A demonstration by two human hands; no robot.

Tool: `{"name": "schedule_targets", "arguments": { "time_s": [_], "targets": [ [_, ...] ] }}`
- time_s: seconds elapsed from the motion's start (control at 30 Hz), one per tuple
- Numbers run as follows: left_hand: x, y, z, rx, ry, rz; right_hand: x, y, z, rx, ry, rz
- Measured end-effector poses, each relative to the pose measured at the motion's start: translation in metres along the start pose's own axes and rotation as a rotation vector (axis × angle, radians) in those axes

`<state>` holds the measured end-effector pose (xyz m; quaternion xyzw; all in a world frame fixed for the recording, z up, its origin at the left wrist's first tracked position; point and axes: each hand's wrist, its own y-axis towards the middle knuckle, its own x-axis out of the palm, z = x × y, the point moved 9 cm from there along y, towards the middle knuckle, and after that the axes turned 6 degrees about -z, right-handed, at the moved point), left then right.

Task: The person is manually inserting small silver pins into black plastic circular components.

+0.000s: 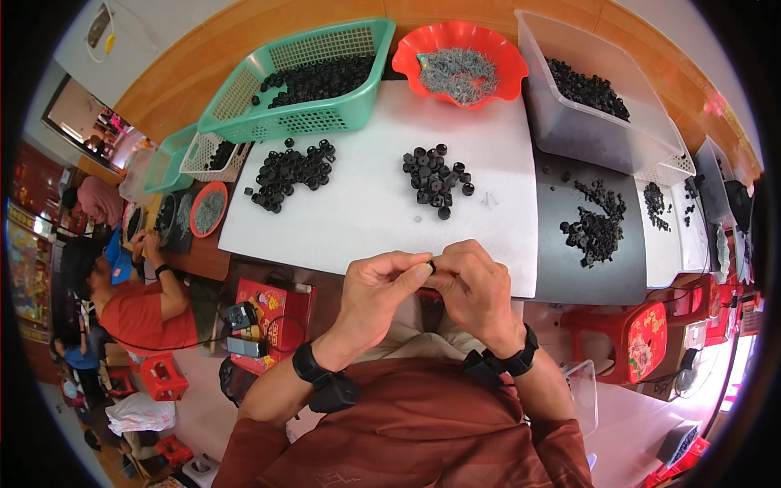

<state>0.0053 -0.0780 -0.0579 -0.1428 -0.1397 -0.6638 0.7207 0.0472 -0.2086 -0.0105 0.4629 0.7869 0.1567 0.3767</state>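
My left hand [376,291] and my right hand [474,286] meet at the near edge of a white board [358,207], fingertips pinched together on one small black ring-shaped part [432,266]. Most of that part is hidden by my fingers. Two piles of the same black parts lie on the board: one at the centre [435,177], one to the left [291,172]. Both wrists wear black bands.
At the back stand a green basket [293,77] of black parts, a red bowl [460,61] of grey metal pieces and a clear bin [586,98] of black parts. A grey mat [590,236] with more parts lies right. Another person in red [142,305] works at left.
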Motion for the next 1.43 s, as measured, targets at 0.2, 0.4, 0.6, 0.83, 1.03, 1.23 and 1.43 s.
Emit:
{"name": "schedule_targets", "arguments": {
  "time_s": [0.2,0.4,0.6,0.83,1.03,1.23,1.43],
  "targets": [
    [-0.003,-0.003,0.003,-0.006,0.013,-0.005,0.001,0.003,-0.005,0.046,-0.034,-0.084],
    [-0.016,-0.006,-0.002,-0.064,0.042,0.054,-0.011,0.018,0.006,0.138,0.091,-0.292],
    [-0.040,0.021,0.052,0.121,0.302,0.150,-0.060,0.036,0.046,0.198,-0.430,-0.137],
    [-0.082,0.114,0.184,0.478,1.026,0.368,-0.055,0.030,0.062,0.317,-0.584,-0.199],
    [-0.094,0.138,0.207,0.531,1.198,0.456,-0.051,0.028,0.077,0.388,-0.591,-0.217],
    [-0.090,0.105,0.162,0.583,1.117,0.297,-0.051,0.034,0.076,0.379,-0.635,-0.178],
    [-0.115,0.105,0.139,0.230,1.385,0.211,-0.050,0.037,0.077,0.422,-0.660,-0.232]
  ]
}}
